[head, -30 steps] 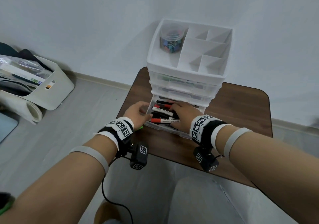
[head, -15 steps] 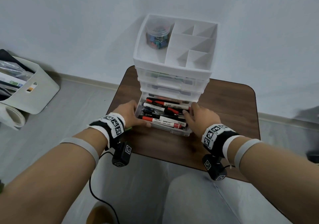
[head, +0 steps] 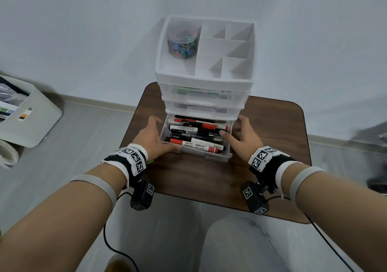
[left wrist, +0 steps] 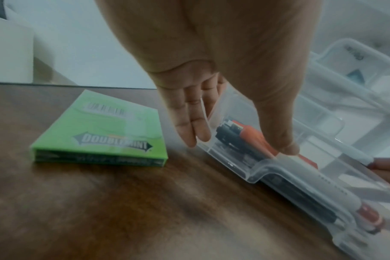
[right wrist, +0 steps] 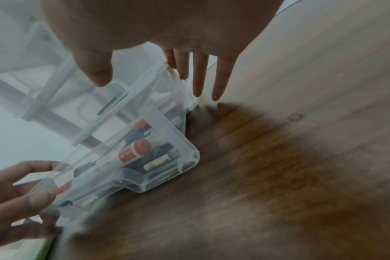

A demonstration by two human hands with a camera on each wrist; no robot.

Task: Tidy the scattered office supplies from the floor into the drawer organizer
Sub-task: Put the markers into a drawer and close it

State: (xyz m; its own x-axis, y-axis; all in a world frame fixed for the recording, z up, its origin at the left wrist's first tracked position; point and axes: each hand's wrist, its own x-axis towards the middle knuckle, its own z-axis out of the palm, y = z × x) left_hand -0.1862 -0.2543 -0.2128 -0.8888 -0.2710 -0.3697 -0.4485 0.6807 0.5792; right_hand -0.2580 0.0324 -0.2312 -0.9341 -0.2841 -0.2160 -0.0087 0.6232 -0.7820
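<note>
A white drawer organizer (head: 204, 77) stands on a small brown table (head: 188, 179). Its clear bottom drawer (head: 206, 156) is pulled out and packed with several markers and pens (head: 199, 145). My left hand (head: 152, 135) holds the drawer's front left corner: in the left wrist view the thumb (left wrist: 287, 149) presses the front rim and the fingers lie along the side wall (left wrist: 211, 140). My right hand (head: 240, 137) flanks the right side, with straight fingers (right wrist: 218, 79) beside the wall and the thumb over the rim. A green gum pack (left wrist: 105, 130) lies on the table left of the drawer.
A clear jar of binder clips (head: 182, 41) sits in the organizer's top tray. A white bin (head: 31, 121) with papers and a white roll (head: 8, 154) are on the floor at the left. My knee (head: 240, 246) is below the table's near edge.
My right hand has come out of the drawer and moved to its right side. My left hand has shifted onto the front left corner. The head view has moved closer.
</note>
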